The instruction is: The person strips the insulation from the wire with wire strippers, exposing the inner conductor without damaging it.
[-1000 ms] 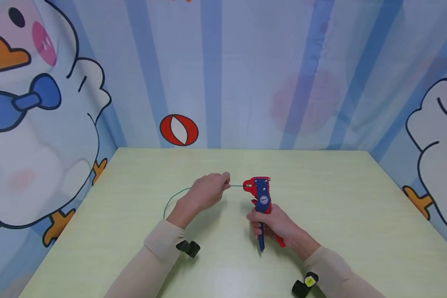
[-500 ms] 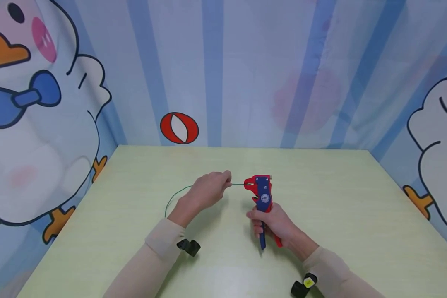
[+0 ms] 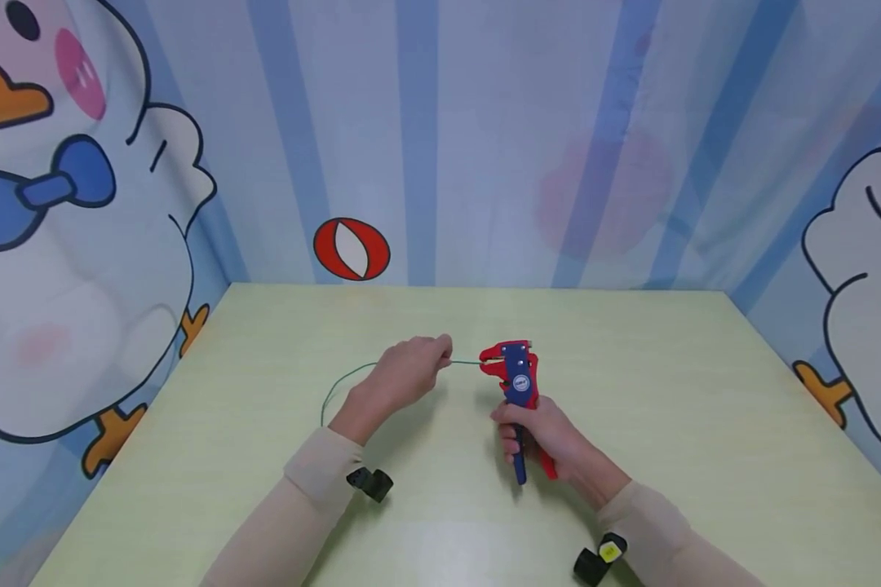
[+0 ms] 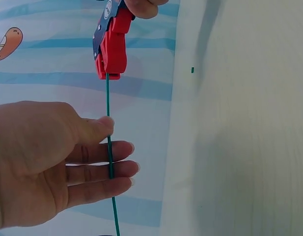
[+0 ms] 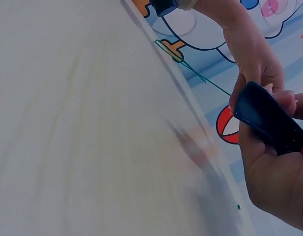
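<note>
My left hand [image 3: 409,371] pinches a thin green wire [image 4: 108,98] between thumb and fingers, and the other fingers lie across behind it. From there a short straight length runs to the mouth of a red and blue wire stripper [image 3: 517,371]. The stripper is held upright off the table by my right hand [image 3: 546,432], its fingers wrapped round the handles. Its red jaws stand parted in the head view, with the wire's end at them; how deep the end sits is hidden. Behind the left hand the wire curves down in a loose loop.
A tiny green piece [image 4: 192,70] lies on the pale table [image 3: 675,383]. Behind the table hangs a striped blue cloth [image 3: 484,163] printed with cartoon birds. Each wrist carries a small black camera [image 3: 369,483].
The stripper's red jaws, closed together earlier, have now parted around the wire. The right hand has shifted only slightly, and the left hand keeps its pinch almost in place.
</note>
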Demonstrator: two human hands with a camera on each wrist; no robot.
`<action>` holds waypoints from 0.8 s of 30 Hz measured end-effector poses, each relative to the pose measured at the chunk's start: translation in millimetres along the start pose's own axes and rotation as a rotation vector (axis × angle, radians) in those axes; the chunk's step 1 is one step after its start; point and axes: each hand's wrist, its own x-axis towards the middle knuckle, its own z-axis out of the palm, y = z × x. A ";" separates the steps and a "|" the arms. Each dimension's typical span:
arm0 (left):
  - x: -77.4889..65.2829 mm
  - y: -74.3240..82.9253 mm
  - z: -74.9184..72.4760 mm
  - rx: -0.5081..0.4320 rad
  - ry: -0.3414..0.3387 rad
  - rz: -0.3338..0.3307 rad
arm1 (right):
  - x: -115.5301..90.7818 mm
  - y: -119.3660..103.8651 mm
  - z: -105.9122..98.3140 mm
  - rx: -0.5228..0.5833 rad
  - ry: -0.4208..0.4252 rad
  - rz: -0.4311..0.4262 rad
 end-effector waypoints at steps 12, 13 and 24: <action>-0.2 -5.8 1.5 0.007 -0.017 0.012 | -1.0 -21.4 -17.2 -0.023 0.027 0.051; -0.3 -6.1 2.1 0.008 -0.021 0.014 | -1.0 -23.1 -20.3 -0.034 0.040 0.063; 2.6 -9.0 9.8 0.024 -0.079 -0.024 | 2.6 -28.4 -50.2 -0.259 0.175 0.148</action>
